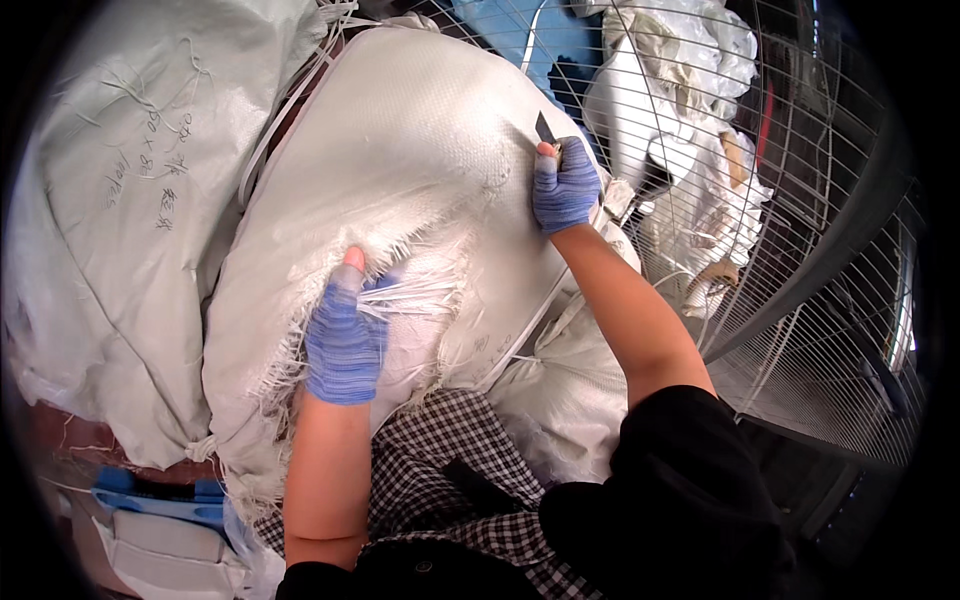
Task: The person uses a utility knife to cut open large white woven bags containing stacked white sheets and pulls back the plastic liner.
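Note:
A large white woven sack (430, 120) lies in front of me, slit open with a frayed edge. Through the slit, a pale inner layer (418, 345) shows behind loose white strands (415, 290). My left hand (345, 345), in a blue fingerless-tipped knit glove, grips the frayed edge with its thumb on top; its fingers are partly hidden by fabric and strands. Toward the sack's far right side, my right hand (568, 185), in a matching glove, is closed around a knife. The dark blade (544, 128) sticks up past the thumb, above the sack's surface.
Another white sack (120, 230) with handwriting stands at the left. A wire mesh cage (790, 200) curves along the right, with white plastic wrap (690, 60) behind it. A smaller white bag (570, 390) sits near my right arm. Lower left is a blue plastic piece (160, 495).

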`<action>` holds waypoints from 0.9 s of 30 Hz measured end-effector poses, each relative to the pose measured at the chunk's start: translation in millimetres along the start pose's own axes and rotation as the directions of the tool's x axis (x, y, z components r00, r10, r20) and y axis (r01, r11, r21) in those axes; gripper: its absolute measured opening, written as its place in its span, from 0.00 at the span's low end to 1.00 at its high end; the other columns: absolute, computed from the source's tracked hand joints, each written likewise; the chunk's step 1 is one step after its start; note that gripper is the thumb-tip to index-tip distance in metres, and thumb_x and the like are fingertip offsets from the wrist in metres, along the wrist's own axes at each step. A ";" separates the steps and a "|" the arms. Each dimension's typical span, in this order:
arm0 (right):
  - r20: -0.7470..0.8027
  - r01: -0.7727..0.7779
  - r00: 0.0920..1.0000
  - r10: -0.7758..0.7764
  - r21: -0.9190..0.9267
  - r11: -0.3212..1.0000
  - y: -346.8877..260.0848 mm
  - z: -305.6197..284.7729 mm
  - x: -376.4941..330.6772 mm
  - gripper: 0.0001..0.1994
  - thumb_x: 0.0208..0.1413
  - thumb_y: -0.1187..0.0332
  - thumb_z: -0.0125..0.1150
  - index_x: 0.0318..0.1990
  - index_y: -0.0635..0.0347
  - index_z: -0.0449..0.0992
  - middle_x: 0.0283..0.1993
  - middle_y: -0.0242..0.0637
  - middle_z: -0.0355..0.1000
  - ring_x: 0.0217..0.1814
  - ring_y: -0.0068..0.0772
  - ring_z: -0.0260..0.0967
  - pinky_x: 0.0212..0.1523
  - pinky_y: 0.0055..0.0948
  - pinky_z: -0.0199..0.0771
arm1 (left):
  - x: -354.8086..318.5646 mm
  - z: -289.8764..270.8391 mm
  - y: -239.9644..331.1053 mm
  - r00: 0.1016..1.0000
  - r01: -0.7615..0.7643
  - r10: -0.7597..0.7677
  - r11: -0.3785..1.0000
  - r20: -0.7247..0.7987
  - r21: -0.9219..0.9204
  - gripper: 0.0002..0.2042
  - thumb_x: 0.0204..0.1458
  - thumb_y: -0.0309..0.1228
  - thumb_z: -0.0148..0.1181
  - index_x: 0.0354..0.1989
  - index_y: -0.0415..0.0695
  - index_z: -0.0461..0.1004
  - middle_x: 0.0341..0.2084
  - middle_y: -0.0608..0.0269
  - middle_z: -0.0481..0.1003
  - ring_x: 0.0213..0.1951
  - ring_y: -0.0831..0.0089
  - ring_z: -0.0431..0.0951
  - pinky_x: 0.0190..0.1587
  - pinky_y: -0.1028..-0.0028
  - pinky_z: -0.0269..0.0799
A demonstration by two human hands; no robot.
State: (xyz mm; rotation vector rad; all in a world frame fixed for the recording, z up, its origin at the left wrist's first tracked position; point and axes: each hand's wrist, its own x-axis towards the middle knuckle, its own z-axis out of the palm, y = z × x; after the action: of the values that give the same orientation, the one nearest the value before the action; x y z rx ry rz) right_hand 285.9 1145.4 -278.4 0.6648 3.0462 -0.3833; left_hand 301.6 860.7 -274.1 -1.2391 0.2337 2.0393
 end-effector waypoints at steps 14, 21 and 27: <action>0.045 -0.012 0.999 0.010 0.033 0.999 4.7 11.6 6.6 0.24 0.48 0.42 0.52 0.27 0.57 0.70 0.22 0.43 0.68 0.26 0.49 0.67 0.27 0.40 0.65 | 55.5 72.9 -14.1 0.993 -0.045 0.032 0.993 -0.115 -0.112 0.26 0.54 0.50 0.48 0.41 0.33 0.65 0.38 0.49 0.69 0.44 0.54 0.70 0.52 0.55 0.66; 0.010 0.011 1.000 -0.012 0.049 0.999 6.3 11.5 8.1 0.23 0.48 0.43 0.52 0.29 0.56 0.70 0.23 0.44 0.69 0.27 0.51 0.67 0.28 0.41 0.65 | 36.9 27.9 10.5 0.943 -0.103 0.318 0.569 -0.103 0.816 0.30 0.52 0.55 0.49 0.45 0.35 0.69 0.41 0.51 0.72 0.44 0.68 0.72 0.50 0.73 0.65; 0.066 -0.050 0.997 0.036 0.213 0.976 8.5 -23.4 -2.3 0.19 0.49 0.48 0.55 0.27 0.57 0.68 0.22 0.44 0.67 0.25 0.47 0.66 0.26 0.36 0.65 | 0.7 46.9 12.9 0.945 -0.079 0.327 0.176 0.017 0.981 0.27 0.51 0.56 0.49 0.26 0.41 0.77 0.24 0.62 0.73 0.29 0.75 0.69 0.37 0.76 0.65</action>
State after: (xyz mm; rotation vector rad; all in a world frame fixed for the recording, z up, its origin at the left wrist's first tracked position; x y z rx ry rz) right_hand 292.7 1157.5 -257.6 0.7102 2.9526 -0.7259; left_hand 260.1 874.9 -253.0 -0.5016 1.6374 1.3428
